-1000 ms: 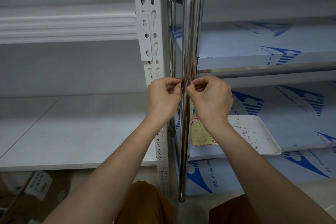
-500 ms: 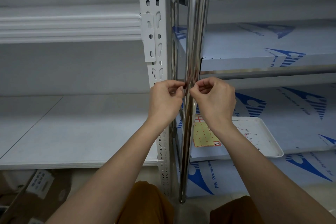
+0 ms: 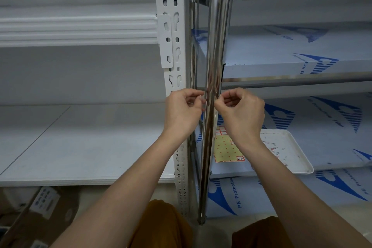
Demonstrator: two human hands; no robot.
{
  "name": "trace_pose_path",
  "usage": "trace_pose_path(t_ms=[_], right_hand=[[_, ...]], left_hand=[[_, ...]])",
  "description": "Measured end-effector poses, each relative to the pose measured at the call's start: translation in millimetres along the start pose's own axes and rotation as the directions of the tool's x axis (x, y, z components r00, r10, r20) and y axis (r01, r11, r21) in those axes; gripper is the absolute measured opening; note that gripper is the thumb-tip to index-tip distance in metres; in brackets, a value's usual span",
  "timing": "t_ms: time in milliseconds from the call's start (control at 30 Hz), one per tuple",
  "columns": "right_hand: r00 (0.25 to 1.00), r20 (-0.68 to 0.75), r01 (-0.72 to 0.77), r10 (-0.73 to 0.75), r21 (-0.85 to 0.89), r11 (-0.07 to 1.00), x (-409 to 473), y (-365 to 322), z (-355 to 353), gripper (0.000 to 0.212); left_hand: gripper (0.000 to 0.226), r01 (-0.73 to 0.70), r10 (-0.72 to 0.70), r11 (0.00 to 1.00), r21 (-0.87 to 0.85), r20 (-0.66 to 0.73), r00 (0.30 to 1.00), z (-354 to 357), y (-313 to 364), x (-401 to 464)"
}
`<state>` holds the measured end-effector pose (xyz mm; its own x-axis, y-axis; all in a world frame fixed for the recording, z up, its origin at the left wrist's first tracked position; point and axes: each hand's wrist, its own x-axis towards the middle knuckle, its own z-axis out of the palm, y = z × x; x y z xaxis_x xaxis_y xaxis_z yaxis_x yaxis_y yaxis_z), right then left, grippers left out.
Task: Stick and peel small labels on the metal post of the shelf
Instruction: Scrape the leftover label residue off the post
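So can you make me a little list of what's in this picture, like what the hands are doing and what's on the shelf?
left hand: fingers curled, fingertips at the left side of the shiny post
right hand: fingers curled, fingertips at the right side of the post
shiny post: upright chrome tube between the two hands
label: too small to make out on the post
label sheet: yellow with red dots, lying in the white tray
white tray: on the shelf to the right, with small scraps in it
white post: slotted, left of the shiny one

Two hands meet at a shiny metal post. The left hand and right hand curl fingertips against its sides. A label sheet and a white tray lie right of the post.
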<state>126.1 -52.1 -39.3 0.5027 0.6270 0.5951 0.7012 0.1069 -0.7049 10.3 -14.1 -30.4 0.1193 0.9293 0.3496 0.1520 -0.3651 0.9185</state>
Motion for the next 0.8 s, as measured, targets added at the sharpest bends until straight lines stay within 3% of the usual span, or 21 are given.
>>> trace_pose_path(t_ms=[133, 233, 433, 667, 800], right_hand=[[1.0, 0.003, -0.015, 0.015, 0.033, 0.999, -0.8, 4.3, -4.0, 0.005], [0.998, 0.056, -0.052, 0.043, 0.171, 0.984, 0.0, 6.3, -9.1, 0.006], [0.912, 0.378, -0.354, 0.16, 0.526, 0.773, -2.7, 6.0, -25.2, 0.01], [0.855, 0.497, -0.451, 0.147, 0.574, 0.683, -6.2, 5.8, -34.5, 0.016], [0.854, 0.506, -0.428, 0.124, 0.545, 0.721, -7.4, 6.0, -37.0, 0.016]], left_hand=[[0.033, 0.02, -0.02, 1.0, -0.023, 0.004, 1.0, 2.9, -2.1, -1.6], [0.028, 0.037, -0.036, 0.997, -0.063, 0.024, 0.999, 4.0, -0.1, -5.8], [0.01, 0.107, -0.086, 0.97, -0.219, 0.106, 0.991, -1.6, 6.3, -12.6], [0.017, 0.13, -0.077, 0.953, -0.275, 0.193, 0.978, -0.9, 6.8, -18.1], [0.019, 0.104, -0.054, 0.959, -0.263, 0.188, 0.981, 3.0, 8.4, -20.0]])
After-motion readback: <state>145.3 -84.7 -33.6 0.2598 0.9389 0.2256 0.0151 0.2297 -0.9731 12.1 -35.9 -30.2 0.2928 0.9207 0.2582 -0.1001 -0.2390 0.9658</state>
